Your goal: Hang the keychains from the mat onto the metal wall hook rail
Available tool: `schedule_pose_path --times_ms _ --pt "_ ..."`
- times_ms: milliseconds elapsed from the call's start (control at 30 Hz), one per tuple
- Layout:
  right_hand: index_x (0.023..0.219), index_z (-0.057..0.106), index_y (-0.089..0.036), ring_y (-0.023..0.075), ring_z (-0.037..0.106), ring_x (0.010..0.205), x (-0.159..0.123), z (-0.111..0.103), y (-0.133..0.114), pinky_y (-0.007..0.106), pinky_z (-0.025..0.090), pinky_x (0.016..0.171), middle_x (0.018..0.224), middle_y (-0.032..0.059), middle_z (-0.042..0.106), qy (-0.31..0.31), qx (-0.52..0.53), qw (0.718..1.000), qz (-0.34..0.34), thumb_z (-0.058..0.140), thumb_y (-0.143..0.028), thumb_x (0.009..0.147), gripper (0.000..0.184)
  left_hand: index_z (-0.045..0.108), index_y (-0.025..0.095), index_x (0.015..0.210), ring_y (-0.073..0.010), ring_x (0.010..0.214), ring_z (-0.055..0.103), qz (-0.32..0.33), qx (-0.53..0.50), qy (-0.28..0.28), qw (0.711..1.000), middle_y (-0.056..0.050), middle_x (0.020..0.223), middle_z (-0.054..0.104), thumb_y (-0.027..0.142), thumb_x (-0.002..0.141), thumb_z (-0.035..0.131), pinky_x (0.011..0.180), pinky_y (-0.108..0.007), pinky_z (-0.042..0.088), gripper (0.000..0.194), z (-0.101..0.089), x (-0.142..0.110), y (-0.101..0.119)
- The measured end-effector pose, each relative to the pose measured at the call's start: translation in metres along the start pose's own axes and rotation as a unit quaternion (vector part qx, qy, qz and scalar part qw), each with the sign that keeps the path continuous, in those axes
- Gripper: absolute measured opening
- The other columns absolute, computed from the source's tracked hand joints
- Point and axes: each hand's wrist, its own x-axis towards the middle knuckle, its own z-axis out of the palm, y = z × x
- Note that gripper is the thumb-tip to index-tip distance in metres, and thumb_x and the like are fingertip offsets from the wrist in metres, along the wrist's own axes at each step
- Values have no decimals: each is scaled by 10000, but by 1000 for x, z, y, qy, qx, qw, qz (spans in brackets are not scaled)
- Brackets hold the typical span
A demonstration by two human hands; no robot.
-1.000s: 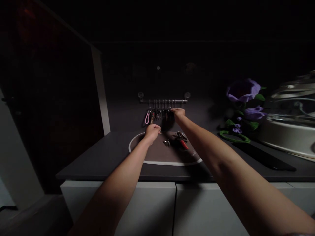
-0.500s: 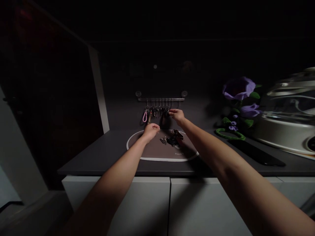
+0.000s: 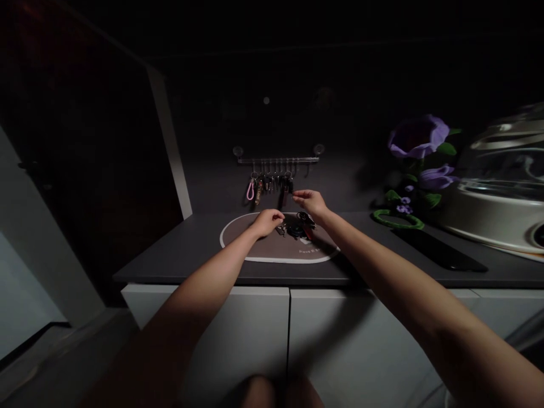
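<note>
My right hand (image 3: 311, 203) is just right of a dark bunch of keys (image 3: 285, 191) that hangs by a ring from the rail. Its fingers point left, loosely apart, and appear to hold nothing. Over the oval mat (image 3: 238, 241), my left hand (image 3: 268, 221) has its fingers loosely curled, thumb apart, beside a small set of keys (image 3: 281, 229). To the right on the mat are a dark coiled item (image 3: 296, 231) and another dark bunch of keys (image 3: 306, 220) with a red part. Left along the rail hang a pink loop (image 3: 250, 191) and a patterned strap (image 3: 258, 194).
A clear hook rail (image 3: 276, 160) is fixed to the dark wall. On the right of the grey counter (image 3: 170, 246) stand purple knitted flowers (image 3: 419, 137), a green ring (image 3: 397, 225), a black flat object (image 3: 442, 250) and a white appliance (image 3: 488, 218). White cupboard doors (image 3: 238, 323) lie below.
My right hand has come down and away from the ring, which now hangs on a hook. My left hand has moved right, towards the keys on the mat. The view has shifted slightly.
</note>
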Motion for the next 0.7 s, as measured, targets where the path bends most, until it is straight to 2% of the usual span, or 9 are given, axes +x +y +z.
schedule_pose_path --times_ms 133,300,467,700 --pt "847 660 -126 118 594 736 -18 -7 10 259 456 743 849 59 675 -4 -112 993 -48 617 -153 687 168 672 148 906 -192 941 582 60 77 -34 995 -79 962 664 125 731 542 893 -302 412 219 4 1 -6" --pt "922 667 -155 166 610 919 -33 -14 14 282 435 859 974 71 675 -25 -314 943 -111 547 -154 748 211 611 159 1086 -195 1071 529 81 171 -93 977 -79 1134 612 175 812 440 968 -320 362 324 11 6 -12" --pt "963 663 -145 183 612 940 -35 -11 14 274 439 851 997 88 671 -60 -398 904 -145 497 -145 777 249 648 179 974 -206 1028 536 67 215 -92 970 -70 1037 642 183 808 446 943 -348 369 261 14 10 -16" --pt "955 666 -155 189 616 929 -37 -10 14 279 438 837 991 92 673 -68 -430 888 -148 491 -146 778 249 603 151 741 -151 748 558 41 112 -45 992 -31 743 620 138 723 563 794 -301 428 46 10 6 -12"
